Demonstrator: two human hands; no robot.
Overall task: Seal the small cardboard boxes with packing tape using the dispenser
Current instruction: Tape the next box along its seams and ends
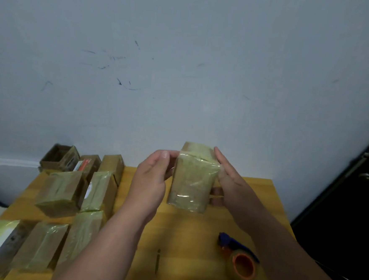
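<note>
A small cardboard box (pixel 192 179) wrapped in yellowish packing tape is held up above the wooden table (pixel 194 239). My left hand (pixel 151 181) grips its left side with curled fingers. Along the box's right side lies my right hand (pixel 229 175), fingers straight and pressed flat against the tape. The tape dispenser (pixel 239 257), blue with an orange core and a clear tape roll, lies on the table at the lower right, untouched.
Several taped cardboard boxes (pixel 61 194) crowd the table's left half, and an open box (pixel 57 156) stands at the far left corner. A grey wall rises behind. A dark door (pixel 349 206) with a metal handle stands at the right.
</note>
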